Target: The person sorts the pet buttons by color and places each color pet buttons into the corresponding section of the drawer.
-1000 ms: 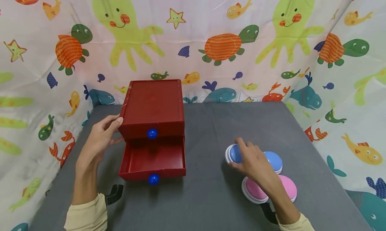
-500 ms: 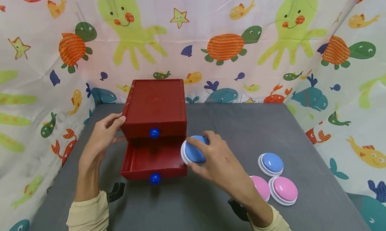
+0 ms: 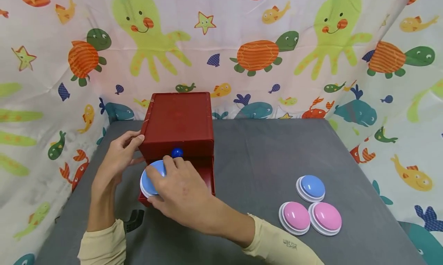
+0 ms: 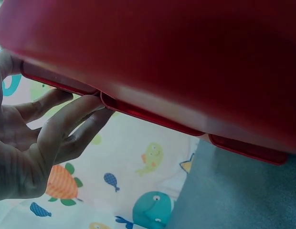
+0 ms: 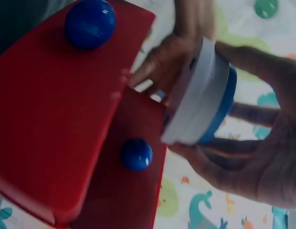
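Observation:
A small red drawer box (image 3: 178, 119) stands at the left of the table, its lower drawer (image 3: 207, 172) pulled out. My left hand (image 3: 117, 157) grips the box's left side, thumb at the front corner; in the left wrist view its fingertips touch the red edge. A blue-domed push button (image 3: 150, 180) with a white base is held by my right hand (image 3: 187, 195), tilted, over the left part of the lower drawer. The right wrist view shows the fingers and thumb round the button (image 5: 200, 95), its base toward the drawers. My right hand hides most of that drawer's inside.
Another blue push button (image 3: 312, 186) and two pink push buttons (image 3: 297, 215) rest on the grey table (image 3: 256, 157) at the right. A blue knob (image 3: 177, 152) sticks out from the upper drawer. A curtain (image 3: 221, 30) printed with sea animals surrounds the table.
My right hand has taken hold of a blue push button at the right and carried it left over the lower drawer. My left hand stays on the box.

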